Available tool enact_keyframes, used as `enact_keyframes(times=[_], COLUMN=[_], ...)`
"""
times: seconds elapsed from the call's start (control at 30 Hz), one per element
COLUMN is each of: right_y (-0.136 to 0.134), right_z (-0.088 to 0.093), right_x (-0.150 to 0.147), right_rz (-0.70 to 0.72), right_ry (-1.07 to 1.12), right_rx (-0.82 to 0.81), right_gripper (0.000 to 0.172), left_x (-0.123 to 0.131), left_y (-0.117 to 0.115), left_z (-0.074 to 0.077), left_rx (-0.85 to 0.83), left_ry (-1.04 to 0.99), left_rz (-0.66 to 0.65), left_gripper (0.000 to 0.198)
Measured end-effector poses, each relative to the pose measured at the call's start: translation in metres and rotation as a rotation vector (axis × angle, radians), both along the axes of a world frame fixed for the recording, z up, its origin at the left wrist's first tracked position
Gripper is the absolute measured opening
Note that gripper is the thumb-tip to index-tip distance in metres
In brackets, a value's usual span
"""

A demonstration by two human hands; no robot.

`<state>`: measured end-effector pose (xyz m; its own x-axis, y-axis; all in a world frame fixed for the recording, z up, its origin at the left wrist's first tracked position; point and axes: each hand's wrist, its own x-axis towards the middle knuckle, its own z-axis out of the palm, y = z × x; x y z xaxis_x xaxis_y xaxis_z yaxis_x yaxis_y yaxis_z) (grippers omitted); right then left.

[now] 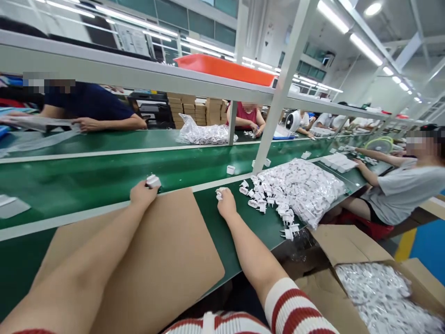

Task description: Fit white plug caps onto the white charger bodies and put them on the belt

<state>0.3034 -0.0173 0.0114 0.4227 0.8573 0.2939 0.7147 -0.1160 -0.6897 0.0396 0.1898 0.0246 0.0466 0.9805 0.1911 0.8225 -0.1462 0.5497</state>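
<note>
White plastic occupies both hands: the left hand (142,195) has its grip clamped on a plug piece (153,181) beside the green belt (189,169), at the far edge of a cardboard sheet (167,250); the right hand (228,204) grips a second piece (219,193), partly hidden, over the counter (207,206), near loose plugs (262,205) and a bulging clear bag (306,185).
</note>
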Motion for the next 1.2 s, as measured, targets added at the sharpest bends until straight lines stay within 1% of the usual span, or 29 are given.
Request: enact_keyframes(times=[0.07, 0.1, 0.13, 0.17, 0.2, 0.23, 0.3, 0.37, 0.43, 0.53, 0.63, 0.7, 0.73, 0.8, 0.87, 0.93, 1.0, 1.07, 1.13, 1.2], right_y=[0.001, 0.002, 0.003, 0.004, 0.006, 0.008, 0.012, 0.014, 0.015, 0.015, 0.015, 0.014, 0.014, 0.012, 0.010, 0.009, 0.008, 0.008, 0.010, 0.013], right_z=[-0.001, -0.002, -0.002, -0.002, -0.003, -0.003, -0.004, -0.006, -0.008, -0.011, -0.014, -0.015, -0.015, -0.014, -0.013, -0.013, -0.013, -0.014, -0.014, -0.014], right_x=[0.000, 0.001, 0.001, 0.001, 0.000, 0.000, -0.003, -0.008, -0.015, -0.024, -0.029, -0.029, -0.028, -0.026, -0.024, -0.023, -0.023, -0.024, -0.026, -0.027], right_rz=[-0.003, 0.000, 0.011, 0.028, 0.049, 0.068, 0.086, 0.084, 0.111, 0.213, 0.324, 0.378, 0.398, 0.437, 0.467, 0.484, 0.483, 0.482, 0.483, 0.419], right_ry=[0.015, 0.017, 0.017, 0.023, 0.040, 0.072, 0.162, 0.218, 0.229, 0.244, 0.194, 0.140, 0.121, 0.092, 0.057, 0.011, -0.036, -0.043, 0.038, 0.214], right_rx=[-0.013, -0.023, -0.029, -0.028, -0.016, 0.006, 0.057, 0.079, 0.076, 0.056, -0.003, -0.030, -0.035, -0.045, -0.055, -0.073, -0.098, -0.101, -0.054, 0.047], right_gripper=[0.050, 0.048, 0.047, 0.046, 0.044, 0.043, 0.038, 0.034, 0.031, 0.025, 0.019, 0.018, 0.018, 0.020, 0.023, 0.025, 0.026, 0.026, 0.022, 0.017], left_x=[0.006, 0.010, 0.013, 0.017, 0.020, 0.024, 0.031, 0.038, 0.048, 0.069, 0.102, 0.131, 0.147, 0.177, 0.204, 0.223, 0.232, 0.230, 0.217, 0.193], left_y=[-0.013, -0.023, -0.033, -0.044, -0.055, -0.065, -0.082, -0.093, -0.096, -0.084, -0.054, -0.031, -0.020, -0.001, 0.011, 0.017, 0.017, 0.013, 0.006, -0.004], left_z=[-0.004, -0.005, -0.006, -0.008, -0.010, -0.013, -0.018, -0.024, -0.026, -0.019, -0.001, 0.011, 0.016, 0.022, 0.023, 0.020, 0.017, 0.015, 0.016, 0.018], left_rx=[0.110, 0.189, 0.263, 0.305, 0.299, 0.262, 0.155, 0.072, 0.040, 0.092, 0.187, 0.169, 0.132, 0.053, -0.003, -0.027, -0.043, -0.039, -0.016, 0.035], left_ry=[-0.016, -0.027, -0.030, -0.021, 0.001, 0.029, 0.080, 0.108, 0.111, 0.077, 0.033, 0.027, 0.035, 0.052, 0.052, 0.035, 0.024, 0.024, 0.024, -0.009], left_rz=[0.149, 0.193, 0.185, 0.131, 0.046, -0.030, -0.140, -0.207, -0.234, -0.280, -0.416, -0.526, -0.574, -0.645, -0.686, -0.713, -0.720, -0.698, -0.659, -0.631], left_gripper=[0.082, 0.091, 0.096, 0.098, 0.098, 0.096, 0.093, 0.087, 0.081, 0.073, 0.061, 0.054, 0.054, 0.060, 0.071, 0.076, 0.066, 0.049, 0.038, 0.035])
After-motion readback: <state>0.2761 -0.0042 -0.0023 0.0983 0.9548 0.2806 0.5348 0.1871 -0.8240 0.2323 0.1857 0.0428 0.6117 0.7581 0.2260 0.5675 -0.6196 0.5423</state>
